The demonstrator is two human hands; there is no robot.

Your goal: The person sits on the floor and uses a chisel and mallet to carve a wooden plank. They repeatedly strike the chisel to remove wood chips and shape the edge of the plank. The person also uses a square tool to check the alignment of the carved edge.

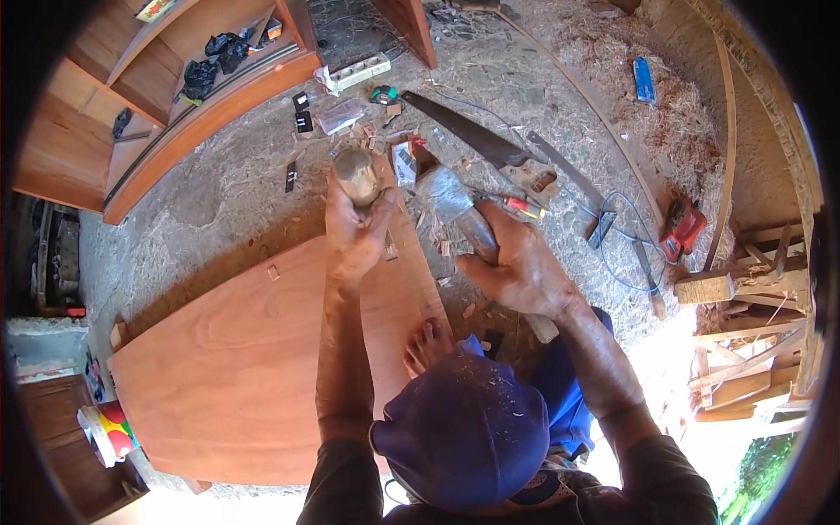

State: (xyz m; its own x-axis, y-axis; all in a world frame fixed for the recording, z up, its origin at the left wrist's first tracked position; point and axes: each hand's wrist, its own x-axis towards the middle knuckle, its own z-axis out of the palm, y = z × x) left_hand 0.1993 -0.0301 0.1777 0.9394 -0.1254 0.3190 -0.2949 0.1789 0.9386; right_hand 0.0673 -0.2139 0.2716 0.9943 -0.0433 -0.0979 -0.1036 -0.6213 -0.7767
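Observation:
A large reddish-brown wooden panel [236, 376] lies before me, with small rectangular cut-outs near its far edge. Over its far right corner my left hand [354, 229] is closed around an upright wooden chisel handle [356, 172]; the blade is hidden beneath it. To the right, my right hand [529, 267] grips a hammer [446, 194] by its shaft, the worn grey head raised close beside the chisel but apart from it. My bare foot [427, 346] rests on the panel's right edge. Wood chips [360, 140] lie scattered beyond the panel.
Beyond my hands lie a handsaw [468, 129], a tape measure [383, 94], a power strip [360, 73] and a screwdriver [525, 207]. A red power tool [684, 229] with a cable sits right, near stacked timber [752, 350]. A wooden cabinet [175, 149] stands far left; a paint bucket [109, 433] near left.

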